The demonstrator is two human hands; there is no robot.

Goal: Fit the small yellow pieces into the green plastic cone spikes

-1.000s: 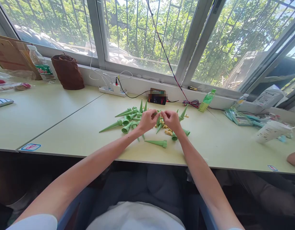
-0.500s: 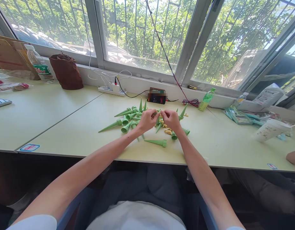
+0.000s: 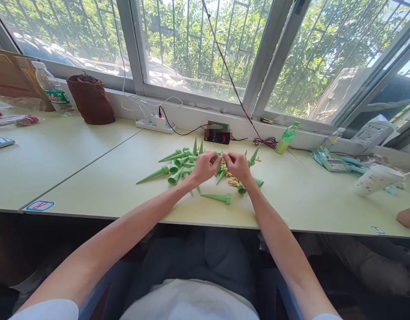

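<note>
- Table: a long, pale yellow, smooth-topped table [image 3: 311, 195] set below the windows; it bears the work.
- Hands: the bare left hand [image 3: 205, 167] and bare right hand [image 3: 237, 167] meet over the pile, fingers curled inward and fingertips nearly touching. Whatever each grasps is mostly hidden, so its hold cannot be told.
- Spikes: tapered green plastic spikes with wide ribbed collars, scattered around both hands; one [image 3: 216, 198] lies apart, nearest the table's front edge. Green also shows between the hands.
- Fittings: small yellow, branched, seemingly plastic pieces [image 3: 233, 182], heaped beside the right hand.
- Step: judged to be close fingertip work on a small part; the next move appears to call for a steady pinch and careful alignment.
</note>
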